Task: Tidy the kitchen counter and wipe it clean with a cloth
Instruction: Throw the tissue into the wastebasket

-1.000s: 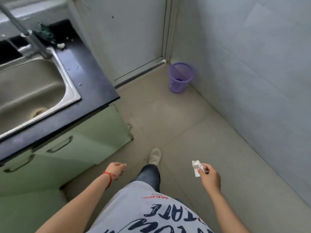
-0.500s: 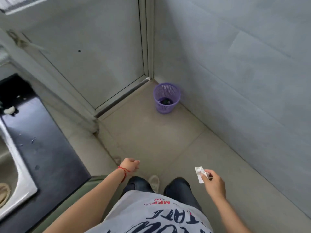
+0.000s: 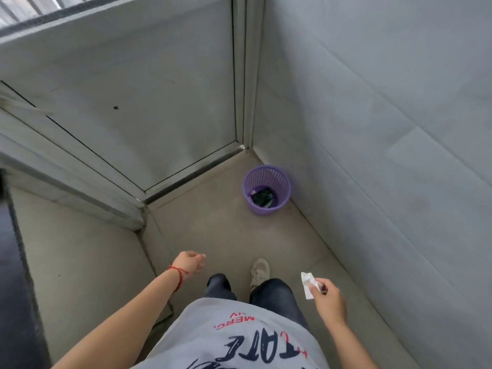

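crumpled white tissue sits pinched between the thumb and fingertips of my right hand, held out low in front of me and to the right, above the grey floor. part of it sticks up above my fingers and a strip hangs below them. my left hand grasps nothing; its fingers hang loosely curled, palm turned down, with a red string bracelet round the wrist.

ahead of me, in the corner where the pale tiled wall meets the metal-framed door, stands a purple mesh waste basket. it is upright on the floor, just beside the wall, and something dark lies at its bottom; i cannot tell what. the basket is well apart from both my hands.

my white shoe points toward the basket, with dark jeans above it and my grey printed shirt filling the bottom of the view. at the far left edge a dark strip of the counter shows, with its pale side panel beside my left arm.
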The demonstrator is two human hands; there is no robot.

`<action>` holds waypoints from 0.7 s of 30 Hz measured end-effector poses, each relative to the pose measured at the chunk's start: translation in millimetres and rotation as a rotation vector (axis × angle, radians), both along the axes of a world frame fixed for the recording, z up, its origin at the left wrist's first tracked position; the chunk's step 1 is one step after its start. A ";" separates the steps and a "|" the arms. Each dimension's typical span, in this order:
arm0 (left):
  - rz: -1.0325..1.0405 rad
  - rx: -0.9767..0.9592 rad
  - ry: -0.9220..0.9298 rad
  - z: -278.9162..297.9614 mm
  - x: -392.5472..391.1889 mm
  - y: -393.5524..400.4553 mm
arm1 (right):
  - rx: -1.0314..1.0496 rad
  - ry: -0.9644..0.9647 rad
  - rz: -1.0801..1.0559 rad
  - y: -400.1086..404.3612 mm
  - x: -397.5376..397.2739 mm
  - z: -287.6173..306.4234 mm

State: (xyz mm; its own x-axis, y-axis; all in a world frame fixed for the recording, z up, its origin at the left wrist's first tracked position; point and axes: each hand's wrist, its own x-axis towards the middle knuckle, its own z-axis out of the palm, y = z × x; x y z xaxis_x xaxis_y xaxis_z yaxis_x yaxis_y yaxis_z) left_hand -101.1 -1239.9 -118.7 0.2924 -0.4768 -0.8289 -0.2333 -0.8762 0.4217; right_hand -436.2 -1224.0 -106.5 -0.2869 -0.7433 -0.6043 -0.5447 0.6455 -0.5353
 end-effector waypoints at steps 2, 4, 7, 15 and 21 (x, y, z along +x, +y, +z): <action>0.044 0.000 -0.009 -3.8 1.1 -16.8 | 0.014 0.000 0.055 -39.8 -1.2 1.6; 0.086 0.001 -0.011 -4.2 0.9 -34.7 | 0.001 -0.005 0.078 -77.2 2.1 4.5; 0.096 0.014 -0.007 -9.0 0.5 -64.0 | -0.013 -0.016 0.076 -128.8 12.9 4.9; -0.138 0.163 -0.052 -64.6 18.0 -136.6 | 0.075 -0.054 0.008 -221.5 59.4 -46.2; -0.210 0.193 -0.069 -119.7 29.7 -191.0 | 0.153 -0.028 -0.062 -288.7 95.3 -113.8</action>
